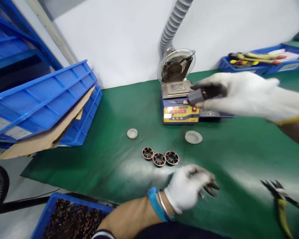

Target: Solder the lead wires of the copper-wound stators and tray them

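My right hand (pixel 244 94), in a white glove, reaches left over the mat and pinches a small dark cylindrical part (pixel 198 96) just above the yellow and blue solder pot unit (pixel 180 111). My left hand (pixel 189 187), also gloved, rests low on the green mat (pixel 109 166) with its fingers curled; whether they hold anything is blurred. Just beyond it, three copper-wound stator coils (pixel 159 157) lie in a row.
Two white round lids (pixel 132 133) (pixel 193 137) lie on the mat. A fume fan with a grey hose (pixel 175 66) stands behind the pot. Blue crates with cardboard (pixel 40 103) are stacked left, a tool tray (pixel 254 61) far right, yellow-handled cutters (pixel 280 199) near right, a coil bin (pixel 69 217) below.
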`<control>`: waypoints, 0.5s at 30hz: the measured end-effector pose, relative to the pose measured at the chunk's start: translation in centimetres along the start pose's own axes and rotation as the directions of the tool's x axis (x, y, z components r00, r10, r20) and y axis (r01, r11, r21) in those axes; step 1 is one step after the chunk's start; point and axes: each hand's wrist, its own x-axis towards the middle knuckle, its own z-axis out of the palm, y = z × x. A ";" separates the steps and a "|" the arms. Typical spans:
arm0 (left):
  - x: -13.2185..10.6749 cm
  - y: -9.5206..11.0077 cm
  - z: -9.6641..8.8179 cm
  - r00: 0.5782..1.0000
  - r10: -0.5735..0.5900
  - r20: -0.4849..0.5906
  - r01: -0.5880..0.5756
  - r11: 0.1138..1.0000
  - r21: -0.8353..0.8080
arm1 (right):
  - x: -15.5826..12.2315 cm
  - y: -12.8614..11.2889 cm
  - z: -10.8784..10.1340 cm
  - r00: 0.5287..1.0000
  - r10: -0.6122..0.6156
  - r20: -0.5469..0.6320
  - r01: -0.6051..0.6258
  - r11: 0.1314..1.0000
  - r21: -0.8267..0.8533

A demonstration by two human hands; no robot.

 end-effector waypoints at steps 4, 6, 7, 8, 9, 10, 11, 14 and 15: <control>0.4 0.5 -0.9 0.983 -0.135 0.125 0.180 0.849 -0.497 | -8.9 -0.5 0.4 0.775 -0.618 -0.133 0.616 0.786 -0.058; 0.3 0.6 -1.0 0.964 -0.157 0.213 0.250 0.802 -0.542 | -12.3 -0.5 0.9 0.653 -0.747 -0.127 0.744 0.664 -0.082; 0.2 0.5 -1.0 0.957 -0.157 0.246 0.270 0.794 -0.545 | -13.7 -0.5 1.2 0.636 -0.761 -0.129 0.752 0.649 -0.115; 0.2 0.4 -1.0 0.952 -0.149 0.267 0.277 0.792 -0.544 | -14.9 -0.4 1.4 0.640 -0.757 -0.130 0.742 0.653 -0.152; 0.1 0.2 -0.9 0.949 -0.137 0.284 0.276 0.795 -0.540 | -15.9 -0.4 1.6 0.649 -0.749 -0.131 0.728 0.662 -0.177; 0.0 0.1 -0.8 0.946 -0.122 0.299 0.271 0.802 -0.533 | -16.7 -0.3 1.8 0.661 -0.741 -0.118 0.719 0.670 -0.184; -0.1 0.0 -0.7 0.944 -0.103 0.313 0.262 0.812 -0.522 | -17.3 -0.2 1.9 0.679 -0.726 -0.105 0.705 0.686 -0.181; -0.4 -0.1 -0.4 0.958 -0.057 0.280 0.183 0.877 -0.445 | -18.2 -0.4 1.5 0.718 -0.690 -0.092 0.668 0.721 -0.186; -0.6 0.1 -0.3 0.967 -0.050 0.251 0.153 0.900 -0.409 | -18.3 -0.5 1.2 0.728 -0.679 -0.090 0.658 0.730 -0.185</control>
